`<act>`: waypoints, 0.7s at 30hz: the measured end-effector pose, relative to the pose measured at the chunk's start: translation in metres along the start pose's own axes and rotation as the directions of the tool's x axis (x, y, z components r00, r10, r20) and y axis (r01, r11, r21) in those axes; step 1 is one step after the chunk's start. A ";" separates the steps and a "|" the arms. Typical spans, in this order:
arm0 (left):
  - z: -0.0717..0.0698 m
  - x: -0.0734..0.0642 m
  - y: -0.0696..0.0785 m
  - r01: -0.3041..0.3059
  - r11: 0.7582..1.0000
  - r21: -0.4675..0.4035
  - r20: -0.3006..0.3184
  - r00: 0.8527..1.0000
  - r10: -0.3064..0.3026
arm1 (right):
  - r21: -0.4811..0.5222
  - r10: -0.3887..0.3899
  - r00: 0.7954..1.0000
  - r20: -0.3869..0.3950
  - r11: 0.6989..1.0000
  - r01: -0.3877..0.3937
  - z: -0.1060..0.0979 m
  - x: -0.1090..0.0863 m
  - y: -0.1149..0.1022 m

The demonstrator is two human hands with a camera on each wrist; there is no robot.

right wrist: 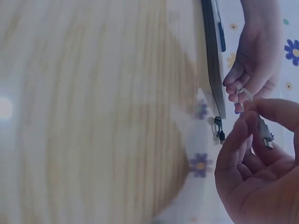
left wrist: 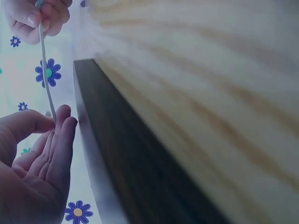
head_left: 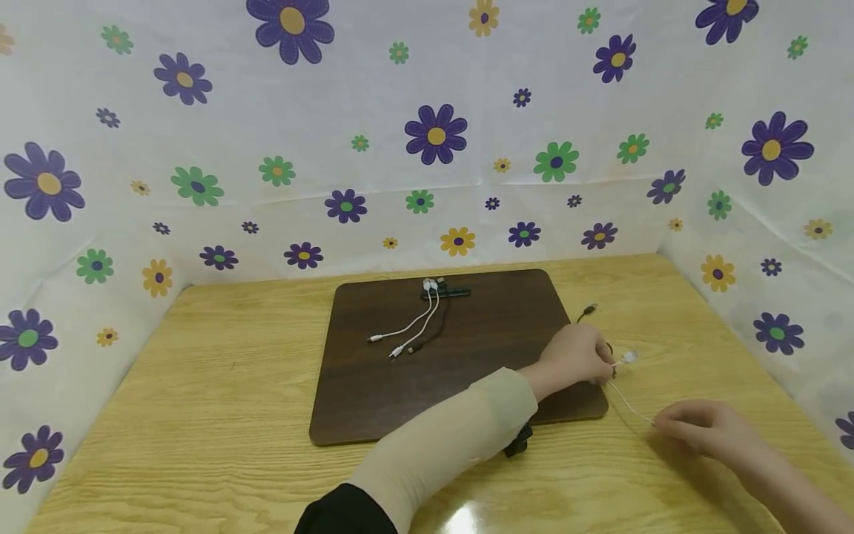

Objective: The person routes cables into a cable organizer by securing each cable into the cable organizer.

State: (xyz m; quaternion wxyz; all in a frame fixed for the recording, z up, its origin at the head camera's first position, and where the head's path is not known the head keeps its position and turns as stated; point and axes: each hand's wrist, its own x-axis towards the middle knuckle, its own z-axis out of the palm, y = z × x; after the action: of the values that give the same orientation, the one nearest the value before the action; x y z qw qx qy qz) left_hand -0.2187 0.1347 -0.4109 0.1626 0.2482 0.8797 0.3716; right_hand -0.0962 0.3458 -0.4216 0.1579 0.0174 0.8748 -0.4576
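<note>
My left hand (head_left: 577,356) reaches over the right edge of a dark brown board (head_left: 494,348) and pinches a thin white charging cable (head_left: 627,404) between thumb and finger. To its right, above the wooden table, my right hand (head_left: 714,434) pinches the same cable close to its end. In the right wrist view a connector with a metal tip (right wrist: 265,133) sticks out beside the right fingers. The left wrist view has the cable (left wrist: 45,70) running taut between both hands. A white plug (head_left: 629,358) and a black plug (head_left: 590,308) show beyond the left hand, whose fingers partly cover their cables.
On the board, two white cables (head_left: 415,326) and a black cable (head_left: 437,330) lie with their plugs by a dark flat strip (head_left: 457,292). A small black object (head_left: 517,442) shows below the left forearm. A flower-printed cloth (head_left: 373,170) walls the wooden table (head_left: 220,386).
</note>
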 end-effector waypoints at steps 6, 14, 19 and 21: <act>-0.008 0.000 -0.010 0.028 0.959 -0.282 0.031 0.999 -0.020 | 0.351 0.016 0.990 0.140 0.934 -0.065 -0.005 0.003 0.009; -0.019 0.002 -0.019 0.096 0.852 -0.515 0.074 0.995 -0.068 | 0.571 -0.064 0.955 0.288 0.813 -0.118 -0.004 0.008 0.015; -0.025 0.000 -0.024 0.110 0.827 -0.551 0.099 0.993 -0.066 | 0.626 -0.072 0.952 0.297 0.768 -0.137 0.000 0.009 0.013; -0.028 0.000 -0.026 0.121 0.823 -0.556 0.111 0.991 -0.070 | 0.648 -0.080 0.953 0.294 0.749 -0.137 0.002 0.010 0.013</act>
State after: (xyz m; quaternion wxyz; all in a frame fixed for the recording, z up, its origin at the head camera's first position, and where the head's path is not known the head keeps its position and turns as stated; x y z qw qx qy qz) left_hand -0.2396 0.1029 -0.4115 0.2843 0.1609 0.7352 0.5940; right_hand -0.1027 0.3506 -0.4354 0.2805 0.0153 0.6209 -0.7318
